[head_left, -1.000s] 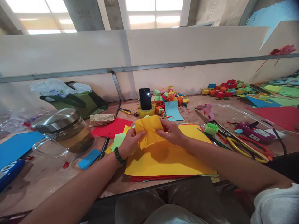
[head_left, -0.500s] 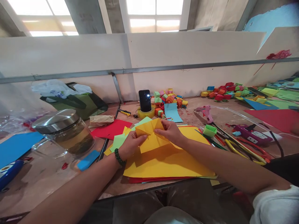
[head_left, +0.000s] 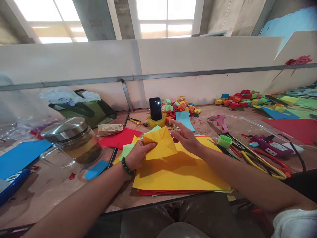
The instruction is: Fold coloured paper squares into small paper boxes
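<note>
My right hand (head_left: 187,138) is letting go, fingers spreading wide, so my left hand (head_left: 138,153) alone is pinching the folded yellow paper (head_left: 160,145) just above the yellow sheets (head_left: 178,172) on the desk (head_left: 49,188).

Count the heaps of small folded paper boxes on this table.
2. One heap lies just right of the phone; the other heap lies farther right, equally far back. A lone green box stands apart, and more may lie out of frame.
</note>
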Demonstrator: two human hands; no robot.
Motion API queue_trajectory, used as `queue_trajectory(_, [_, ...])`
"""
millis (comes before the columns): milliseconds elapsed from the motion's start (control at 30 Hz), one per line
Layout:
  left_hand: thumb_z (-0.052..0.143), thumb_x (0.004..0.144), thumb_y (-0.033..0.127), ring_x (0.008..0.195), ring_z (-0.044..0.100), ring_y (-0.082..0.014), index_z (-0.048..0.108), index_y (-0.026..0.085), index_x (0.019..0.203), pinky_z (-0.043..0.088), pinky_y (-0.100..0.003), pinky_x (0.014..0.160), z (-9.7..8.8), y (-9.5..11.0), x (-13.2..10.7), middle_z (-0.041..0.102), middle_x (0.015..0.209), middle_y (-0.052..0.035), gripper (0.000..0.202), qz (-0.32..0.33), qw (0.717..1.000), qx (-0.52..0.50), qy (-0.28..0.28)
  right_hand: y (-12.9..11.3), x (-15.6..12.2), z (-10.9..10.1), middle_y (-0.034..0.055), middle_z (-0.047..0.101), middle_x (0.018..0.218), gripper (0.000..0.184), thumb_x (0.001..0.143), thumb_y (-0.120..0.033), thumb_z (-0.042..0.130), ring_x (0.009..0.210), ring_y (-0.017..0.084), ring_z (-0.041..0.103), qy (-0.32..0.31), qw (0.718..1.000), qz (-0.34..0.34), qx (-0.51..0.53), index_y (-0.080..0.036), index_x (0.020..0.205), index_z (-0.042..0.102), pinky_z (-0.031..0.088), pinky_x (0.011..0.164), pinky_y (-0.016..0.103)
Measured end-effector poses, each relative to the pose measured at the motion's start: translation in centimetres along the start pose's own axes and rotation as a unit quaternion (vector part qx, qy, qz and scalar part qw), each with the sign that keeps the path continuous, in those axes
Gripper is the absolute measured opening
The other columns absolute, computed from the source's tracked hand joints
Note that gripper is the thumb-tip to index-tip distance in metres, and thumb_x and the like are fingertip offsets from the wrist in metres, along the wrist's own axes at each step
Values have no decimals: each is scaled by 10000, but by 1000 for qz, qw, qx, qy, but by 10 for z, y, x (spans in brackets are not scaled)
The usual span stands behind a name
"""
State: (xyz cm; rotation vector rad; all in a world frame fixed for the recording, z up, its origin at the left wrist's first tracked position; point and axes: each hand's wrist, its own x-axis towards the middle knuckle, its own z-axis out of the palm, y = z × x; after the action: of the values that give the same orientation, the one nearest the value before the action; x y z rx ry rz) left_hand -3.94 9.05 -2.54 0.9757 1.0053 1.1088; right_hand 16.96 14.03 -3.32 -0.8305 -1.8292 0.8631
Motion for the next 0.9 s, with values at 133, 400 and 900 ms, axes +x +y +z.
queue_trajectory(133, [744, 598, 210, 853, 704, -254, 678, 143, 887, 558, -309, 685, -4, 6, 0, 749, 874, -72, 305, -10, 999, -25, 31, -9, -3, -16, 45, 677, 1104, 567, 867, -181, 429, 704, 112, 683, -87, 987, -112, -79, -306, 1417, 368, 573, 709, 281])
queue_trajectory(400, [724, 631, 225, 867, 706, -279, 666, 172, 883, 564, -349, 716, -2, 4, -2, 747, 922, -95, 264, -6, 999, -34, -28, -20, -6, -11, 108, 288, 1528, 668, 798, -24, 480, 1159, 234, 578, -63, 918, -231, -317, -314, 1397, 418, 563, 822, 372])
queue_trajectory(900, [654, 715, 275, 681, 695, -164, 632, 203, 1104, 535, -239, 629, -1, 11, -7, 694, 768, 3, 396, 46, 997, -54, -41, -10, -2, -1, 71, 737, 985, 176, 864, -325, 626, 882, 159, 695, -77, 969, -235, -16, -253, 954, 759, 562, 796, 262])
